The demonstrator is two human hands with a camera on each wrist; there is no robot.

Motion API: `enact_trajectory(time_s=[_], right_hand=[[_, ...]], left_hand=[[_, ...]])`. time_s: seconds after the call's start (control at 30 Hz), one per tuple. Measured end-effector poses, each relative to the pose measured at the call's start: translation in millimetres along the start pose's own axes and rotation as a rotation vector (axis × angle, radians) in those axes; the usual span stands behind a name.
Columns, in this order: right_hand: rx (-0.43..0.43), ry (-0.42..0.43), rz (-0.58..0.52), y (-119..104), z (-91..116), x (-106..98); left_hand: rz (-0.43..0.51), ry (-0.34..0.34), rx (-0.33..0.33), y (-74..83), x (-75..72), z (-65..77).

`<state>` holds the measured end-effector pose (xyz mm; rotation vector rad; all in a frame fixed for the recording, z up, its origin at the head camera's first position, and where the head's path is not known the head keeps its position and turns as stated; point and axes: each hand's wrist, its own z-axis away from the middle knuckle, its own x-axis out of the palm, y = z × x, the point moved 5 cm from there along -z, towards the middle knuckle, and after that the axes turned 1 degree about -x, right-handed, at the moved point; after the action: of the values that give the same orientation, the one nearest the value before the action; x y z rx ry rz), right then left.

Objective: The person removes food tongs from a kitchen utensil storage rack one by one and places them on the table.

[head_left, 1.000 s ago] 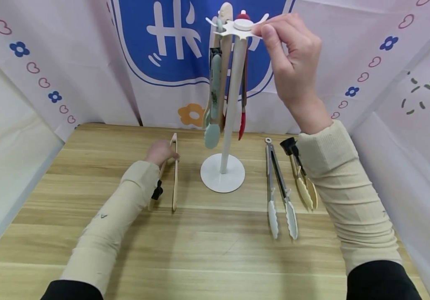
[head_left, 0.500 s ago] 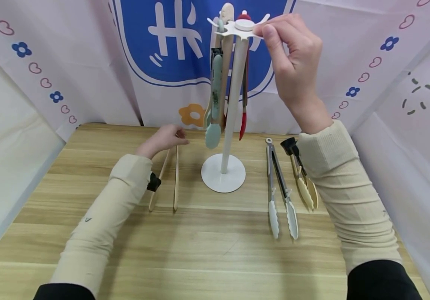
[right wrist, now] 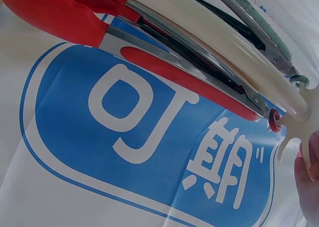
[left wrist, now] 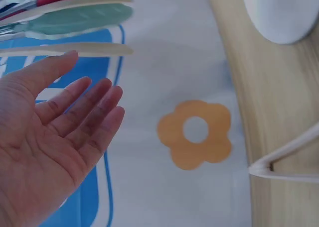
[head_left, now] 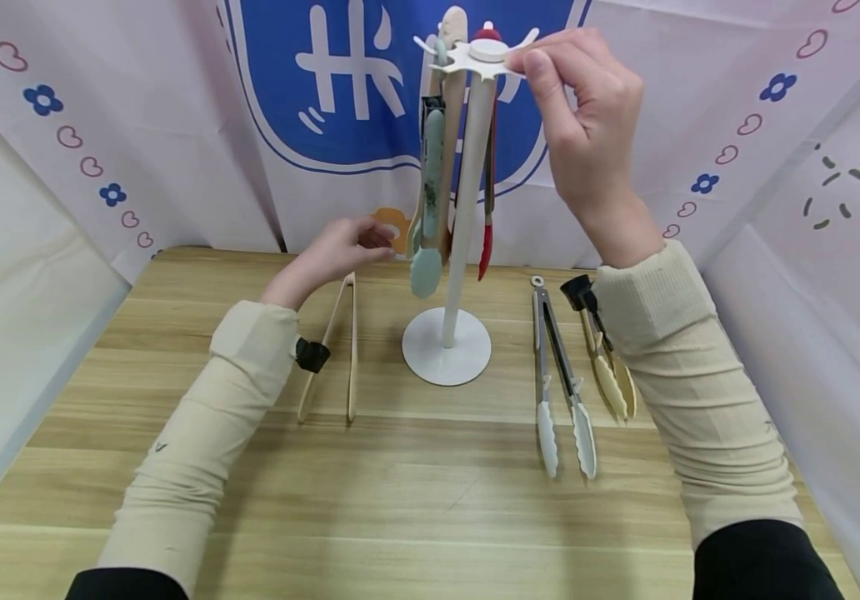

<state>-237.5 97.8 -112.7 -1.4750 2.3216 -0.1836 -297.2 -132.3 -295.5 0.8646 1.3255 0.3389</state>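
Observation:
A white rack (head_left: 466, 200) with a round base and hooked top stands at the table's back. My right hand (head_left: 591, 108) pinches one hook at its top. Mint-green tongs (head_left: 426, 271) and red-tipped tongs (head_left: 486, 250) hang from it, along with wooden tongs; the right wrist view shows the red tongs (right wrist: 65, 13) up close. My left hand (head_left: 343, 246) is raised left of the rack, fingers loosely spread and holding nothing. In the left wrist view its thumb overlaps a hanging wooden arm (left wrist: 99, 49). Below it, wooden tongs (head_left: 353, 358) lie spread on the table.
Right of the rack base (head_left: 447, 362) lie grey tongs with white tips (head_left: 583, 437) and, beside my right sleeve, cream-tipped tongs (head_left: 610, 387). A printed white curtain (head_left: 175, 108) hangs close behind the wooden table (head_left: 430, 517).
My left hand has let go of the wooden tongs on the table, then risen and moved right toward the hanging tongs. The right hand has stayed on the rack's top.

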Motion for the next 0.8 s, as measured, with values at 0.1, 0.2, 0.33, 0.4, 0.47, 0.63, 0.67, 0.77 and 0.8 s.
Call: enact_trajectory(time_s=[0.1,0.2,0.33,0.4,0.47,0.63,0.67,0.77,0.8], right_hand=[[0.000,-0.001,-0.001,-0.3,-0.1,0.6],[0.006,0.001,-0.003,-0.3,0.3,0.6],[0.015,0.010,-0.008,-0.1,0.9,0.1],[0.016,0.014,-0.011,0.2,1.2,-0.4],[0.014,0.012,-0.006,0.3,1.1,-0.7],[0.009,0.009,-0.004,0.5,0.6,-0.6],[0.008,0.009,-0.005,0.5,0.5,-0.5],[0.005,0.008,-0.009,0.5,0.7,-0.1],[0.004,0.007,-0.010,0.6,0.8,0.0]], left_hand=[[0.032,0.007,0.013,6.7,-2.5,1.6],[0.067,0.023,0.035,13.6,-5.1,3.8],[0.130,0.057,0.085,25.9,-9.3,7.4],[0.164,0.079,0.106,32.6,-11.4,8.4],[0.198,0.105,0.122,38.5,-14.0,9.5],[0.297,0.168,0.166,49.3,-18.6,11.0],[0.324,0.177,0.180,51.3,-19.0,11.2],[0.411,0.201,0.221,55.9,-19.9,11.9],[0.443,0.205,0.233,57.4,-19.9,12.1]])
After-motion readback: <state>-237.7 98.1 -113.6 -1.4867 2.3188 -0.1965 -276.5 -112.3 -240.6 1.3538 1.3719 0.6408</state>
